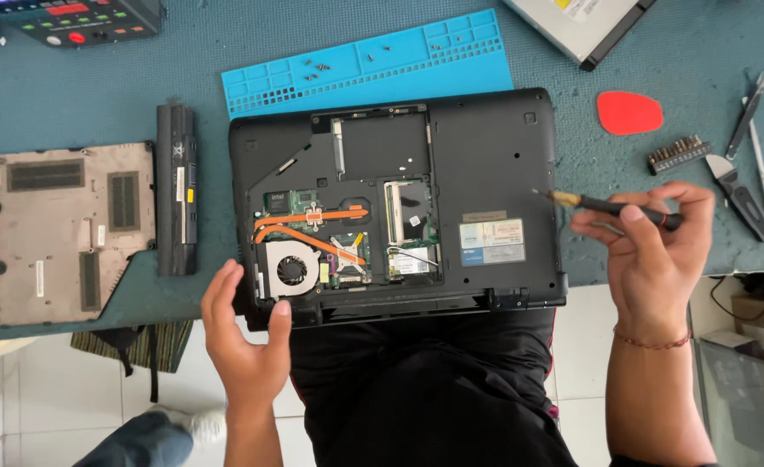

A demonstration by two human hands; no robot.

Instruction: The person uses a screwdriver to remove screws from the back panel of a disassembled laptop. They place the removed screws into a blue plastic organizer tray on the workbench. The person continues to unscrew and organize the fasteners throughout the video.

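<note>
Laptop [451, 164] lies open-bottomed on the surface [70, 95]; left hand [245, 333], grip wide, touches its seven-o'clock corner; right hand [654, 251] at three o'clock grips a screwdriver [611, 206].

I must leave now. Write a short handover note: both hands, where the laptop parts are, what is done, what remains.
Left hand: open, empty, at the front left corner of the laptop.
Right hand: holds a screwdriver, tip by the laptop's right edge.
Laptop: upside down on the mat, fan and copper heat pipes exposed.
Done: bottom cover and battery off, lying left; some screws on the blue tray.
Left: fan, heat pipes and boards still mounted.
</note>
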